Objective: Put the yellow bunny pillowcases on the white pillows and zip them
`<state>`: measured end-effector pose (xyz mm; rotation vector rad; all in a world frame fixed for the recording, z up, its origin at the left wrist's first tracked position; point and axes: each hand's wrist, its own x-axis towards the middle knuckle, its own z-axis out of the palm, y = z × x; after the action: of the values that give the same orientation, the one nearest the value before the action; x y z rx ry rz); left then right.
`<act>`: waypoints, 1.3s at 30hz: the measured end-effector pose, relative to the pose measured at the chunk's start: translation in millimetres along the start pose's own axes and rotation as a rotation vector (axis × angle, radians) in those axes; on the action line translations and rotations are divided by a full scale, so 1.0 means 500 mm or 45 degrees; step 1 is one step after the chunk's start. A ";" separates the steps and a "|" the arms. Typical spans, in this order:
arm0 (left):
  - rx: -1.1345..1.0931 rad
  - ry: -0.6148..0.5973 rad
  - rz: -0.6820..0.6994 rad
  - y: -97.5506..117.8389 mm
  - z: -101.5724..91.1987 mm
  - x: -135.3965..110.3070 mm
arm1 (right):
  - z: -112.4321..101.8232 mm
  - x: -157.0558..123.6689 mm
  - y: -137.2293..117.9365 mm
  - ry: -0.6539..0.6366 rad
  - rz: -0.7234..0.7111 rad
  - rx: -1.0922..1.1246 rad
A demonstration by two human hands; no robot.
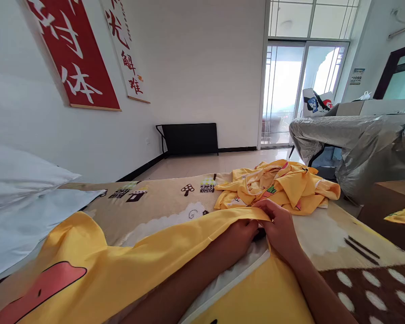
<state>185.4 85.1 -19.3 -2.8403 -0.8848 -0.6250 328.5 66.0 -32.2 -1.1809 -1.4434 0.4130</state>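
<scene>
A yellow pillowcase (175, 227) with a pink, black-outlined duck bill print is stretched across in front of me. My right hand (273, 220) pinches its raised edge near the far end. My left forearm passes under the lifted yellow layer. My left hand (245, 231) is curled against the same edge, touching the fabric beside my right hand; its fingertips are partly hidden. Between the layers, white material (219, 281) shows below my left arm. Just beyond my hands lies a crumpled heap of yellow printed cloth (280, 184).
A beige and brown patterned blanket (168, 193) lies underneath. White bedding (23, 202) rises at the left. At the right are a brown box (394, 198) and a plastic-covered table (357, 130). A black folded panel (191, 138) leans against the back wall.
</scene>
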 end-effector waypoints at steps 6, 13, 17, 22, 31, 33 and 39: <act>-0.079 -0.052 -0.060 0.001 -0.013 0.005 | -0.001 0.000 0.002 0.001 -0.017 -0.027; -0.406 -0.029 -0.120 -0.002 -0.006 0.010 | 0.001 0.003 0.003 0.013 -0.008 -0.033; -0.493 -0.081 -0.180 0.010 -0.018 0.013 | 0.001 0.002 0.002 0.013 -0.006 -0.040; -0.572 -0.014 -0.264 0.016 -0.026 0.016 | 0.001 0.002 0.003 0.011 -0.012 -0.052; -0.069 -0.092 -0.073 -0.004 -0.002 0.006 | 0.001 0.002 0.009 -0.009 -0.020 -0.049; 0.100 -0.097 -0.103 -0.005 -0.001 0.004 | 0.001 0.002 0.009 -0.007 -0.030 -0.048; 0.081 -0.115 -0.141 0.001 -0.009 0.008 | 0.000 0.002 0.009 -0.004 -0.033 -0.053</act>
<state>187.2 85.8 -13.3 -2.7976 -1.0628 -0.4739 330.8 68.8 -35.2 -1.1936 -1.4749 0.3685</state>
